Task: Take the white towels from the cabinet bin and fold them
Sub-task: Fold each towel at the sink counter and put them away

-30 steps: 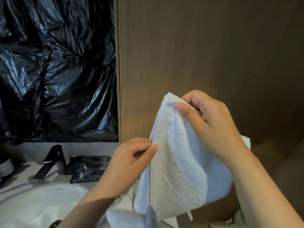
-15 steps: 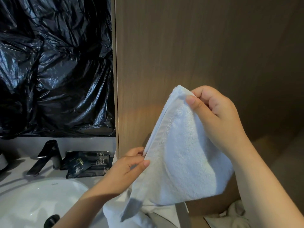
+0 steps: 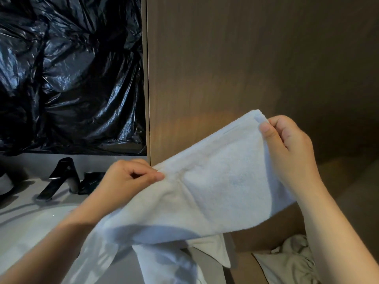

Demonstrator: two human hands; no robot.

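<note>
A white towel (image 3: 215,187) is stretched in the air between my two hands in front of a wooden cabinet side. My left hand (image 3: 127,181) pinches its lower left corner between thumb and fingers. My right hand (image 3: 287,148) pinches the upper right corner, held higher. The towel's lower part hangs down over the counter edge. More crumpled white towels (image 3: 291,261) lie at the bottom right, partly hidden by my right forearm; the bin itself cannot be made out.
A tall wooden cabinet panel (image 3: 246,68) fills the background. To the left, black plastic sheeting (image 3: 71,78) covers the wall above a white sink (image 3: 30,226) with a black faucet (image 3: 59,177). Dark packets (image 3: 90,181) lie behind the faucet.
My hands have moved apart, spreading the towel wide. The left hand slid along the edge to the lower left corner; the right hand shifted right with the top corner.
</note>
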